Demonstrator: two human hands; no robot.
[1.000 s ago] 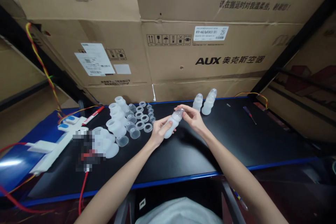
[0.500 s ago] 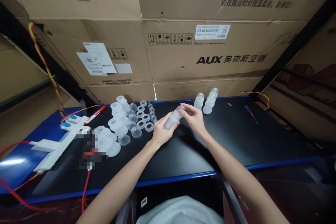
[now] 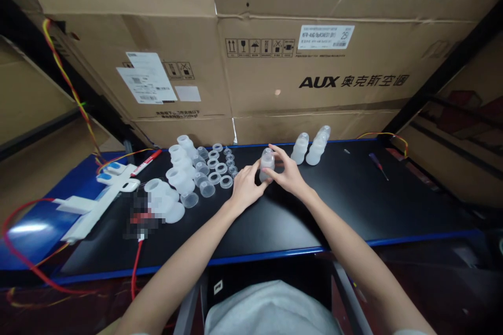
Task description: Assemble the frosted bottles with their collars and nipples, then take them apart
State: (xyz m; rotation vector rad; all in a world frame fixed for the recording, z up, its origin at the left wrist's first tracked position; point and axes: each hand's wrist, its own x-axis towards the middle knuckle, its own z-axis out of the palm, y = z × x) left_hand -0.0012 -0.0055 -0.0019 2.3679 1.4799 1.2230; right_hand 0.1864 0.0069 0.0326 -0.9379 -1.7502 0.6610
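Translucent bottle [image 3: 267, 163] is held upright near the table's [image 3: 353, 199] back edge: lower part gripped by L hand [image 3: 245, 188], top pinched by R hand [image 3: 290, 175].

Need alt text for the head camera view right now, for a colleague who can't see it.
The left hand and right hand hold a translucent bottle upright over the black table. Capped bottles stand to its right, rings and open bottle bodies to its left, cardboard boxes behind.
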